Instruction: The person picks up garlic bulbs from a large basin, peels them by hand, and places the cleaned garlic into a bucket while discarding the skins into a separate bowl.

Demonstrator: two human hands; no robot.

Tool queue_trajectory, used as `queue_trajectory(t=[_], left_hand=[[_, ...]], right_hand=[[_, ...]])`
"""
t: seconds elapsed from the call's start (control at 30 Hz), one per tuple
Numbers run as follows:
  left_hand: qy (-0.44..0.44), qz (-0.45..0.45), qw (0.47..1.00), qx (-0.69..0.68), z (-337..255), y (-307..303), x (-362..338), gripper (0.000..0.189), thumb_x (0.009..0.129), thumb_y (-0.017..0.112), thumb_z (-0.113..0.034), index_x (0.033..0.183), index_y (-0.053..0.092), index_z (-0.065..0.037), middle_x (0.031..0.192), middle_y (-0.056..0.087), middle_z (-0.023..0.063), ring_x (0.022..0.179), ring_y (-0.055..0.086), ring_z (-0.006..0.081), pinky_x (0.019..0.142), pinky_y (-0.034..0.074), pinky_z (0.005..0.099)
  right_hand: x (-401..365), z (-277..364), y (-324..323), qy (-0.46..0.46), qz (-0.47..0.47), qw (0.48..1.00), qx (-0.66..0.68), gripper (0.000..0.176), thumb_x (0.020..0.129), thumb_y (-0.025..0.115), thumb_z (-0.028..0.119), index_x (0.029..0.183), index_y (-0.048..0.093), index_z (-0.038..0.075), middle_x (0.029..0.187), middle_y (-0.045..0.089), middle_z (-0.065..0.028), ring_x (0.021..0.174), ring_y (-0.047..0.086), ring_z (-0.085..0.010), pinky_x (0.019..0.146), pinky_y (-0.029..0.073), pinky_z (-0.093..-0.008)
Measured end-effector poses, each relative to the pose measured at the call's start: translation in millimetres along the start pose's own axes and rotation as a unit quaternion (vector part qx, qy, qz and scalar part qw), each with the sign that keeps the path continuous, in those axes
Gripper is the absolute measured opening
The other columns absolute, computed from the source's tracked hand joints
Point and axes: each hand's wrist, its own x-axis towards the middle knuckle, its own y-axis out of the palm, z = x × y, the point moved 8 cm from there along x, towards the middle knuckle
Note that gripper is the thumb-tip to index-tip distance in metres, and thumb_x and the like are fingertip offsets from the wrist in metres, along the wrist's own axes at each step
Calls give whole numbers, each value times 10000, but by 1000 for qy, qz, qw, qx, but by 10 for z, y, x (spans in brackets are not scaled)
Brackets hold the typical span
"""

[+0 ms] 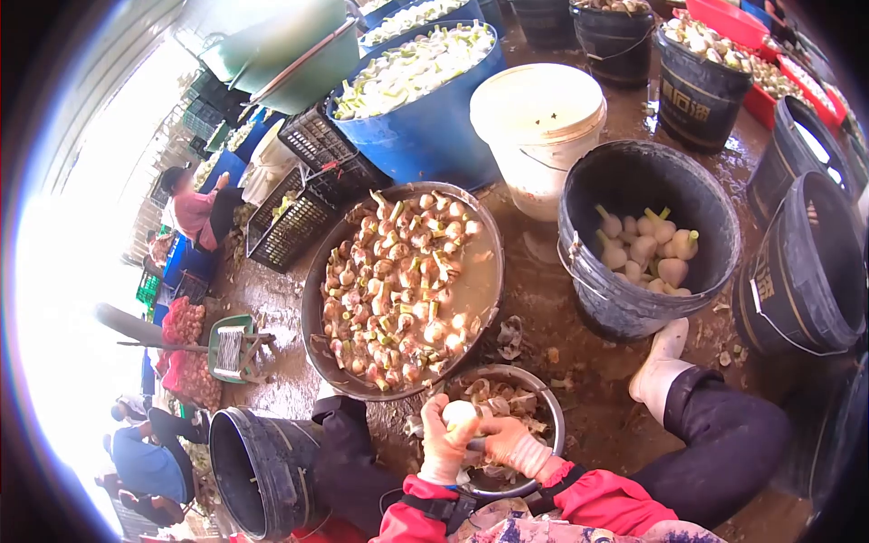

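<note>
Over the round, metal-rimmed bowl of papery husks (558, 423), the left hand (442, 442) holds a pale, rounded garlic bulb (460, 414); the right hand (514, 447), bunched beside it, apparently grips a small grey tool (476, 444). Peeling or trimming seems in hand; the next move calls for turning the bulb against a steady edge. Unpeeled brownish bulbs (389, 262) lie at eleven o'clock, clean white ones in a deep black plastic bucket (599, 291) at one.

- Garlic bulbs (385, 271) lie in a wide basin (312, 308)
- Five o'clock from it: bowl (557, 425) of peels (502, 398)
- Three o'clock: bucket (625, 312) holding peeled garlic (644, 249)
- Twelve o'clock: heaped tub (425, 145)
</note>
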Motion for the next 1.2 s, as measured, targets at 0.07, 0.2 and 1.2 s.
queue_trajectory(t=[0.07,0.2,1.2], left_hand=[[-224,-88,942,-235,36,-16,-37,394,819,707,-287,1061,534,-29,854,581,43,722,561,125,623,465,250],[-239,-62,903,-353,77,-141,-36,392,876,609,-426,891,605,-34,768,597,62,697,597,170,621,497,291],[-370,-154,759,-514,456,-410,-302,560,869,455,-635,865,603,-95,658,548,15,517,482,134,477,368,226]], right_hand=[[-180,212,100,19,23,992,-120,243,818,703,144,1033,682,34,823,670,-26,777,608,-100,676,510,-239],[-101,226,-131,-25,-35,999,-33,224,814,625,-12,1033,670,5,895,683,-45,837,600,-115,776,480,-253],[-446,1023,-537,-210,-121,889,390,210,860,555,-4,1060,616,6,885,618,-68,746,605,-146,670,464,-235]])
